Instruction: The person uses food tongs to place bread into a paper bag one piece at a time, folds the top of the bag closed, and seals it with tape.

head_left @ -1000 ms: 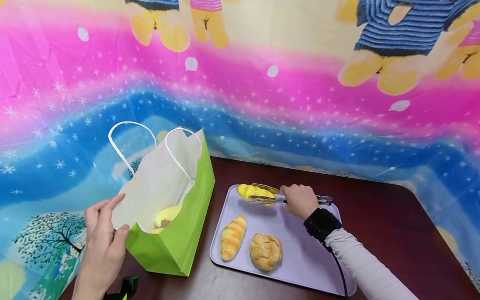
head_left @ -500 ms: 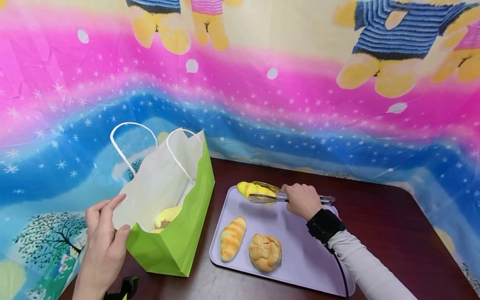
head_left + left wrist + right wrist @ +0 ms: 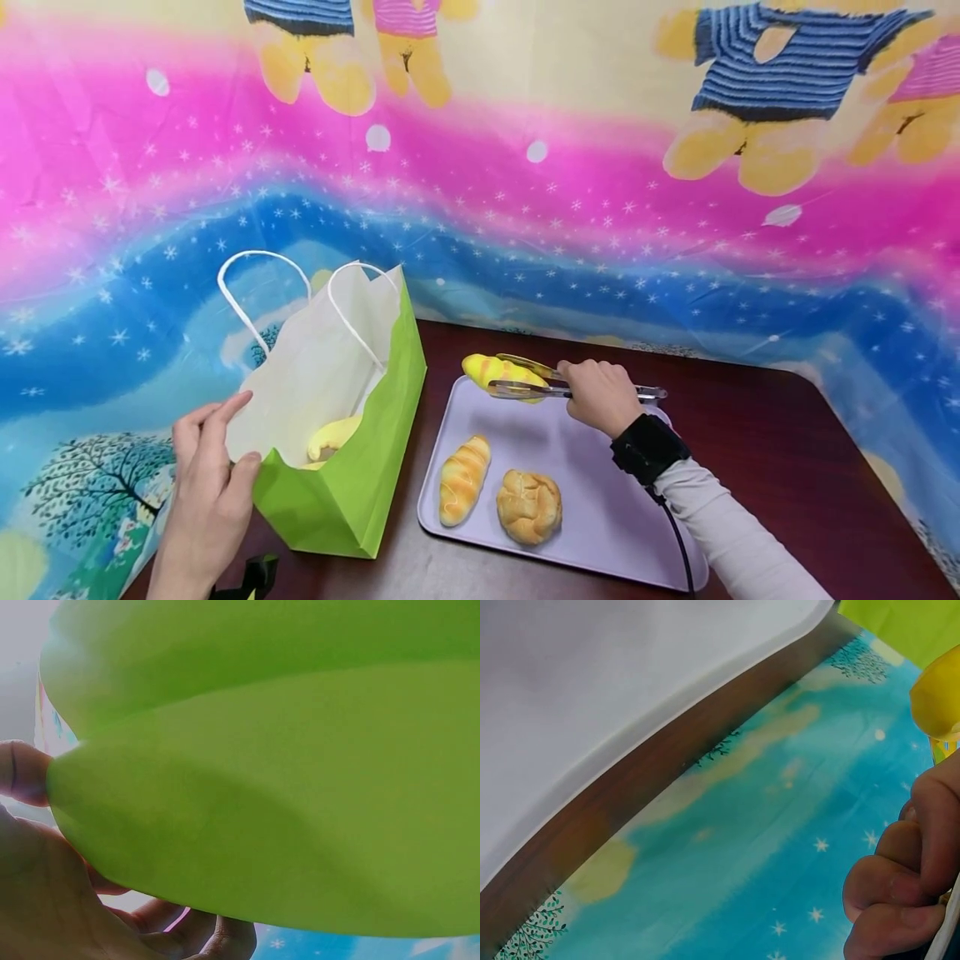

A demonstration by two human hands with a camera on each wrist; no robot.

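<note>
- The right hand (image 3: 602,395) curls round the tongs (image 3: 551,391), a black band (image 3: 649,448) on its wrist.
- Between the arms of the tongs is the yellow bread (image 3: 491,372), held above the far left corner of the tray (image 3: 600,517), with a shadow on the tray below it.
- The left hand (image 3: 208,487) has its fingers spread, touching the rim of the bag (image 3: 390,433) at its near left side.
- The bag stands upright and open left of the tray, green outside and white inside, with two white handles (image 3: 258,252) up.
- Pale yellow bread (image 3: 335,432) lies inside the bag, partly hidden by its side.
- A striped roll (image 3: 463,482) and a round bun (image 3: 528,507) lie near each other, apart, on the tray.
- The tray rests on the dark tabletop (image 3: 742,433); behind it hangs a snowflake-patterned cloth (image 3: 487,175).
</note>
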